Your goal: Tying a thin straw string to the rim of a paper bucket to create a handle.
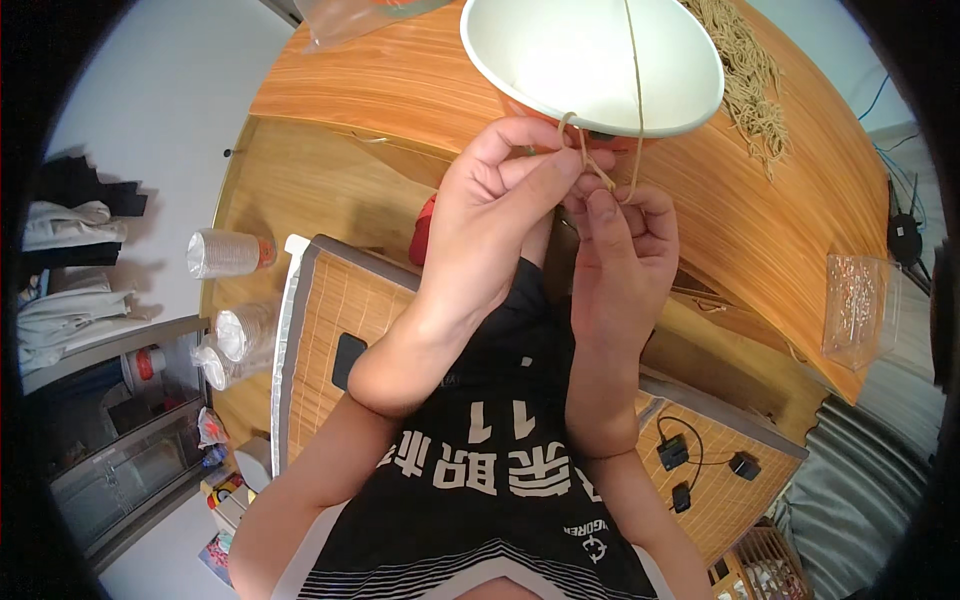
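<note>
tan cord (pixel 634 60): was held by both hands just off the near edge of the table (pixel 370 85), beside the near rim of a white bowl (pixel 540 45); one strand was led up across the bowl.
left hand (pixel 488 205): thumb and forefinger were pinched on the cord, a small loop raised above them.
right hand (pixel 625 245): thumb and fingers were pinched on the cord, close by the left fingertips.
step in hand: judged to be the forming of a loop or knot. next move: judged to call for an end to be passed through and the crossing drawn snug.
loose cords (pixel 748 85): were heaped toward the table's far right edge.
hard to make out: the crossing, masked by fingertips; the free end; whether one cord or two was held; the bowl's far side, cut off.
</note>
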A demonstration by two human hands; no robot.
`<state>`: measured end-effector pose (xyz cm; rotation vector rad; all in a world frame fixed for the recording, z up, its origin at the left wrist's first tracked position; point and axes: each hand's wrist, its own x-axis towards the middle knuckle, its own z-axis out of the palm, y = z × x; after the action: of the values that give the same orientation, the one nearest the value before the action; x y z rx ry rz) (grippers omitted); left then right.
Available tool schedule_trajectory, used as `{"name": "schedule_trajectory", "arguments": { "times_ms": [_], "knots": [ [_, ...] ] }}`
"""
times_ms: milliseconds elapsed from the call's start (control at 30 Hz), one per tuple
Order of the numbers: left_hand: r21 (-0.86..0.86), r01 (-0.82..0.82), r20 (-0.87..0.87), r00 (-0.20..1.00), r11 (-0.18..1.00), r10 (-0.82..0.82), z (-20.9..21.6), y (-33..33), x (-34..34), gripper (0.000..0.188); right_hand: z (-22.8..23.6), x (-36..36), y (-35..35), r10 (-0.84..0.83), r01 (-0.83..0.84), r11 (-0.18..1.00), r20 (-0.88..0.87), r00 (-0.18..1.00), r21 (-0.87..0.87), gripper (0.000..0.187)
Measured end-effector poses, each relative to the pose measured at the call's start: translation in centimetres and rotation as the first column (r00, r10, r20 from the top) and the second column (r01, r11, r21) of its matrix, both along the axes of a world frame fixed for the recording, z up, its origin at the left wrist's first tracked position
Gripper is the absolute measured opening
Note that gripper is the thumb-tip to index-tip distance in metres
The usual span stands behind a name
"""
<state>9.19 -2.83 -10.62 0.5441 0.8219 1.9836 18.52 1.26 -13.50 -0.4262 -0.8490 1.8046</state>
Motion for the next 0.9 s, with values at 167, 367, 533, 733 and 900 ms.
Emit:
{"name": "schedule_trajectory", "arguments": {
  "times_ms": [167, 367, 533, 733, 900],
  "knots": [
    [-0.021, -0.081, -0.177, 0.981, 0.996, 0.077, 0.2, -0.5, 0.2, 0.026, -0.2, -0.2, 0.0, -0.037, 0.036, 0.999, 0.017, 0.999, 0.034, 0.016],
    [0.138, -0.288, -0.567, 0.762, 0.948, 0.314, -0.6, -0.1, 0.0, 0.036, 0.1, -0.1, 0.0, -0.076, 0.060, 0.991, 0.131, 0.989, 0.123, 0.021],
    [0.198, -0.378, -0.853, 0.389, 0.905, 0.349, 0.3, -0.5, -1.0, 0.031, 0.1, -0.4, 0.2, -0.155, 0.118, 0.960, 0.135, 0.979, 0.253, 0.031],
    [0.242, -0.439, -0.924, 0.169, 0.866, 0.344, 0.8, -0.5, -1.4, 0.025, -0.3, 0.0, 0.4, -0.397, 0.189, 0.831, 0.320, 0.860, 0.524, 0.029],
    [0.089, -0.484, -0.847, 0.423, 0.870, 0.322, 0.5, -0.7, -0.6, 0.019, -0.4, -0.3, 0.7, -0.583, 0.230, 0.675, 0.316, 0.748, 0.701, 0.025]
  ]
}}
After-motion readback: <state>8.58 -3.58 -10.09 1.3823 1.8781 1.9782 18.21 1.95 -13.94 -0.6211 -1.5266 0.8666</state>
